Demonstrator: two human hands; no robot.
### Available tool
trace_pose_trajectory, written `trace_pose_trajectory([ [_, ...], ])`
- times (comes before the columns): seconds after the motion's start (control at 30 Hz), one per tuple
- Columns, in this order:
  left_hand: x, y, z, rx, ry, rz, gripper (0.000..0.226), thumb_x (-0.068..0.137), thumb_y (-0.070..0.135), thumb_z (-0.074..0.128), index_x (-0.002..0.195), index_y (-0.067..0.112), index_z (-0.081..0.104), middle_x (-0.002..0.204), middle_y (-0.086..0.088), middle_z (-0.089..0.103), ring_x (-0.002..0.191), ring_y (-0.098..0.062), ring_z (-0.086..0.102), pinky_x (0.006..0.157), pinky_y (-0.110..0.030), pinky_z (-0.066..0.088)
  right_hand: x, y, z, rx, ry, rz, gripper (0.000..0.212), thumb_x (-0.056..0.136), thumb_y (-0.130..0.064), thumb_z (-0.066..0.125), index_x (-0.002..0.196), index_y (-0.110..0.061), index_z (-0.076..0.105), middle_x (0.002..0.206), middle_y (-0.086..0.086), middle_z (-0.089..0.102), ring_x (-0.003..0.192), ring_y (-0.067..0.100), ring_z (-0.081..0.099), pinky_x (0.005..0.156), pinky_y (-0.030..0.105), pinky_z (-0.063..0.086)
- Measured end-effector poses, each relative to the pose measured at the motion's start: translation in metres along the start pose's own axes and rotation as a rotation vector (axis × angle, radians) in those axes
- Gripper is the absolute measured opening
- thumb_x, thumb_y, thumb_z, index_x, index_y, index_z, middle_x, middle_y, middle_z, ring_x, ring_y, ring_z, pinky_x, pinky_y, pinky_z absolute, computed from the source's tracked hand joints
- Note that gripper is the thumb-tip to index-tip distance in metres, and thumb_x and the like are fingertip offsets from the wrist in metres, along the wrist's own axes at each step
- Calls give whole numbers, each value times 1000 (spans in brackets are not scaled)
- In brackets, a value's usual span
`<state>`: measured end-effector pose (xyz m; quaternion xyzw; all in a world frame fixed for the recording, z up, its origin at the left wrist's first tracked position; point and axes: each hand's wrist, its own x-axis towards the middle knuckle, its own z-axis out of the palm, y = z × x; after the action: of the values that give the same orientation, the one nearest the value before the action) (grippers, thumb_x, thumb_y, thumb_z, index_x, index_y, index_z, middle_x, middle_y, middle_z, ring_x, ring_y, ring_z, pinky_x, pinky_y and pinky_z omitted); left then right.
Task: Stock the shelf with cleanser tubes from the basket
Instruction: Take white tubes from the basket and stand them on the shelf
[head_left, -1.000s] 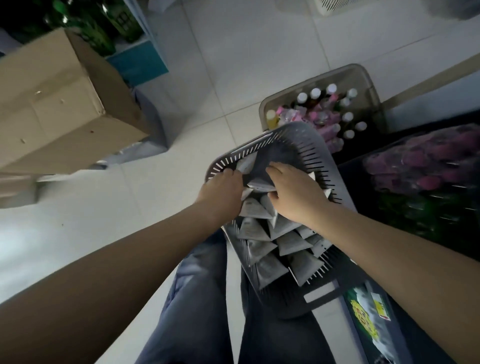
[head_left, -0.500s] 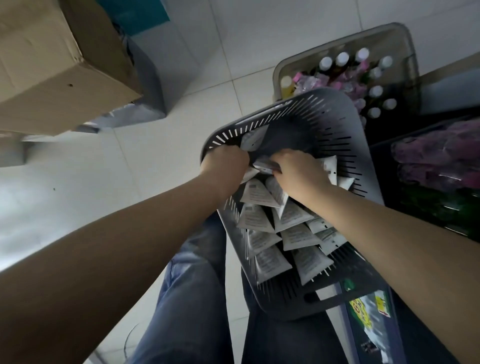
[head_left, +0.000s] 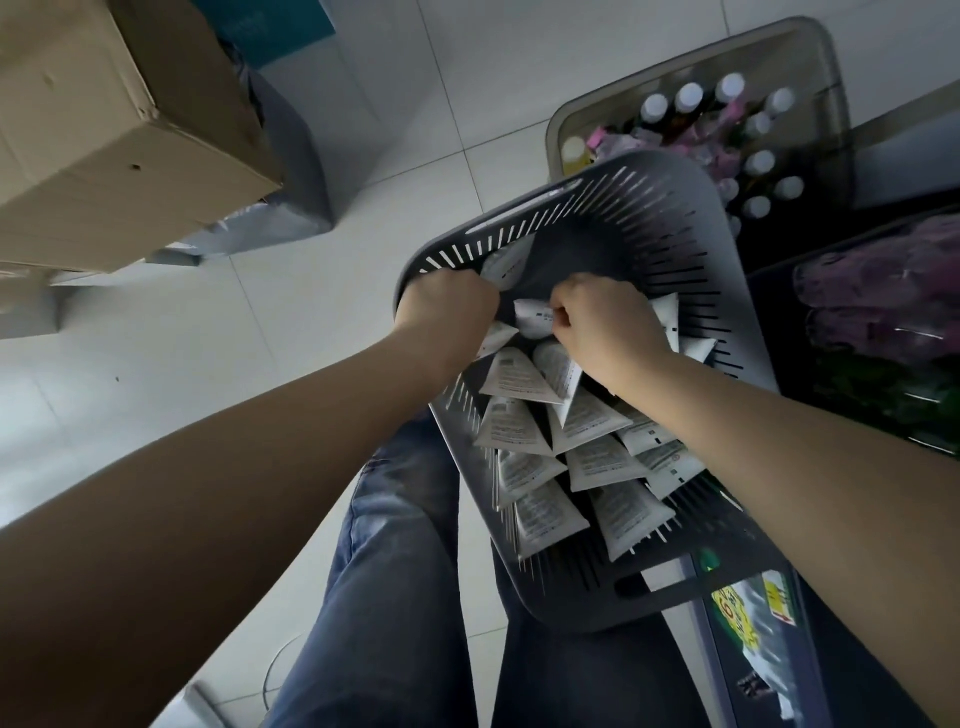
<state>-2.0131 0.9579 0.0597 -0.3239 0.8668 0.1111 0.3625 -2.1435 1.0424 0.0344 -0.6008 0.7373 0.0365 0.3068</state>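
A shop: stocked bottle crate (head_left: 826, 67), cardboard box (head_left: 104, 130), tiled floor (head_left: 467, 78).

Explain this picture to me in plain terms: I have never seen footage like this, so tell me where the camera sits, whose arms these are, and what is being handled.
There is no machine here. The one picture comes from a wide-angle camera worn on a person's head, looking down, so the two bare arms and the jeans belong to the wearer.

In front of them sits a dark slotted basket filled with white cleanser tubes. The right hand is closed on one tube near the top of the pile. The left hand is curled at the basket's left edge; whether it grips a tube or the rim cannot be seen.

Around it: a beige crate of capped bottles just behind the basket, a cardboard box at upper left, and pale floor tiles. The shelf to be stocked is not clearly visible.
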Motion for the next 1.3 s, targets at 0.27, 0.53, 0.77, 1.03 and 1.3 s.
trace_pose_trajectory([
  [0.27,-22,-5,-21,113,46,38,22,84,0,60,101,13,65,97,-3,67,96,-26,66,63,-29,40,-20,0,-26,30,98,16,15,89,-12,53,94,-5,65,99,9,65,83,30,64,69,39,54],
  [0.53,-63,-13,-65,222,168,156,23,83,2,62,104,12,64,94,-4,67,90,-26,67,60,-30,39,-58,-22,-85,64,270,79,17,91,-14,52,96,-6,66,96,7,67,83,25,65,67,32,50],
  [0.77,-99,-15,-115,343,296,313,25,83,-2,54,101,14,62,88,-2,66,84,-26,66,57,-30,40,-112,-47,-135,70,388,266,18,91,-15,48,93,-8,65,91,8,67,81,28,63,70,39,53],
  [1.03,-151,12,-177,528,435,512,24,77,6,65,99,16,63,91,-2,66,85,-25,67,58,-29,38,-200,-68,-174,129,517,508,19,92,-18,46,94,-11,64,93,7,65,82,27,61,70,40,51],
  [1.3,-224,88,-208,647,607,752,25,85,-2,54,101,15,62,100,-3,66,91,-24,65,60,-30,35,-325,-85,-179,159,610,727,18,91,-19,48,92,-14,65,96,4,66,86,27,61,75,41,51],
])
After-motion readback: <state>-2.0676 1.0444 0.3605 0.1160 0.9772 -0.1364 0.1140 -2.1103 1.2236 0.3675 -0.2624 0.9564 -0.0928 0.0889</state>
